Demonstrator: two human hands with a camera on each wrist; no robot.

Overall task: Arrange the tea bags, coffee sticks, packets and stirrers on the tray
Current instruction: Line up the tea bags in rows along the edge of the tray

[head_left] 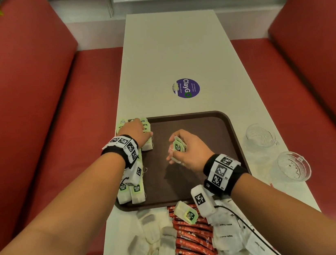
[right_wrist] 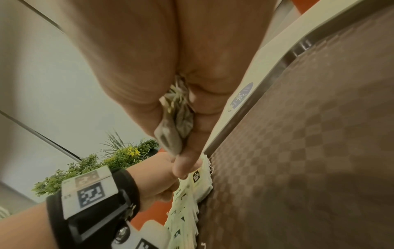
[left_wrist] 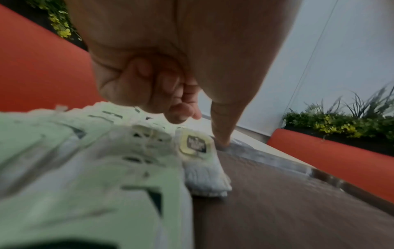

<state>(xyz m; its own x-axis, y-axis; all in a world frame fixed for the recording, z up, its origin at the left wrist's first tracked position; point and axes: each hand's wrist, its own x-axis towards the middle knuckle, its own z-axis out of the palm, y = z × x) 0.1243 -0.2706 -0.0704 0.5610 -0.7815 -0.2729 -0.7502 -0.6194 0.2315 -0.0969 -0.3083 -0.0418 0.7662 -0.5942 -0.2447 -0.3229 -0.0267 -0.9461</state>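
A brown tray (head_left: 194,121) lies on the white table. A row of green-tagged tea bags (head_left: 137,192) runs along its left edge, also seen in the wrist views (left_wrist: 197,148) (right_wrist: 193,188). My left hand (head_left: 136,131) (left_wrist: 181,109) rests on the far end of that row with its fingers curled and nothing visibly held; its thumb tip touches down by the tray rim. My right hand (head_left: 185,149) (right_wrist: 187,161) hovers over the middle of the tray and grips a small bunch of green-tagged tea bags (head_left: 179,145) (right_wrist: 177,121).
On the table in front of the tray lie loose white tea bags (head_left: 152,242), red coffee sticks (head_left: 193,244) with one green-tagged tea bag (head_left: 187,213) on them, and white sugar packets (head_left: 230,232). Two glass cups (head_left: 259,136) (head_left: 293,166) stand right of the tray. Red benches flank the table.
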